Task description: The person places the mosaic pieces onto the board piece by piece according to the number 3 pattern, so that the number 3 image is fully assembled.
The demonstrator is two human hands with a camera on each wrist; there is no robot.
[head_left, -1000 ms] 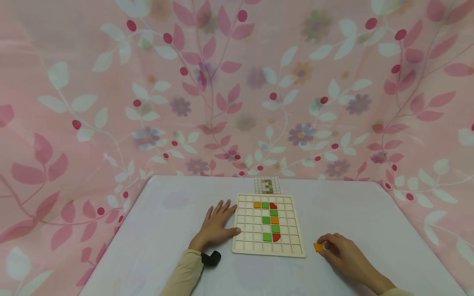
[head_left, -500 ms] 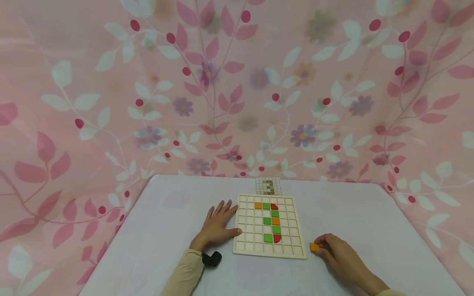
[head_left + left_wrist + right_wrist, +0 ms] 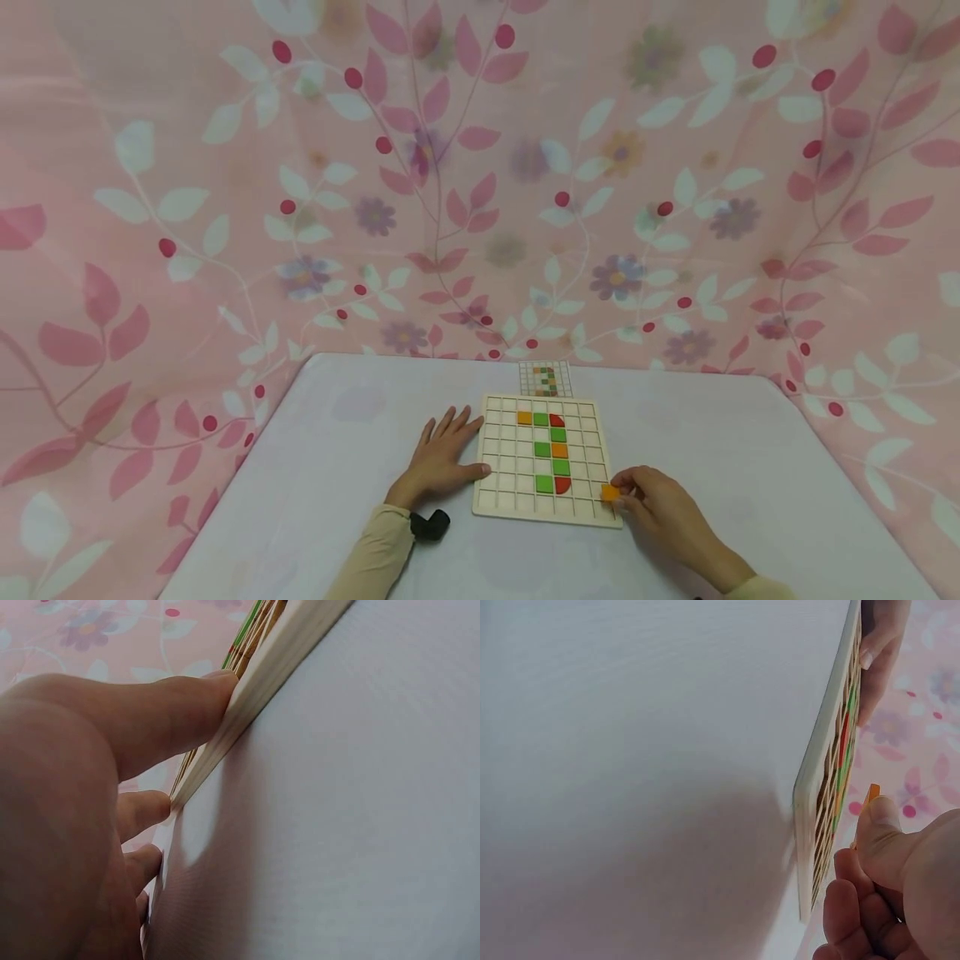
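Note:
A wooden grid board (image 3: 504, 500) lies flat on the table with green, orange and red tiles set in several of its squares. My left hand (image 3: 438, 462) rests at the board's left side, fingers spread; the thumb touches its edge, also seen in the left wrist view. Between thumb and fingers my right hand (image 3: 663, 508) pinches an orange square tile (image 3: 611, 492), held over the board's lower right corner. In the right wrist view the orange tile (image 3: 871, 793) sticks out past the thumb, its rest hidden by the fingers.
Behind the board lies a pattern card (image 3: 545, 379) printed with a grid and coloured squares. A white cloth covers the table (image 3: 315, 433), and a floral curtain (image 3: 480, 167) hangs at the back. A black wrist device (image 3: 430, 525) sits at my left wrist.
My right hand has moved left with the orange tile, from beside the board to over its right corner. My left hand has stayed in place at the board's edge.

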